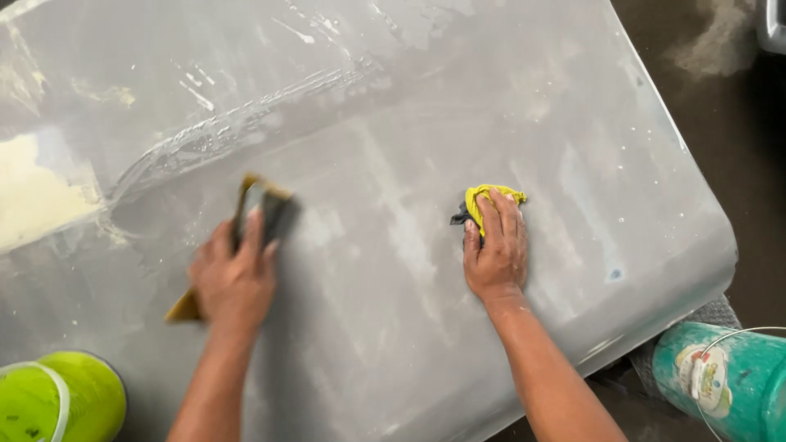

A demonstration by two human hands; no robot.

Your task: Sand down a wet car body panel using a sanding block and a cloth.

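On the grey panel (508, 106), left hand (233, 282) grips a blurred sanding block (260, 214), right hand (496, 250) presses fingers flat on a yellow rag (485, 196), with 2 buckets, green (61, 401) and teal (729, 381), cut off below

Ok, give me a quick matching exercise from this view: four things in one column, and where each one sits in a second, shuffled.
Things:
1. sanding block
2. yellow cloth
3. lime green bucket
4. teal bucket

Places:
A. bottom right corner, beside the grey panel
B. under the left hand
C. bottom left corner
D. under the fingers of the right hand

Pairs: 1-B, 2-D, 3-C, 4-A
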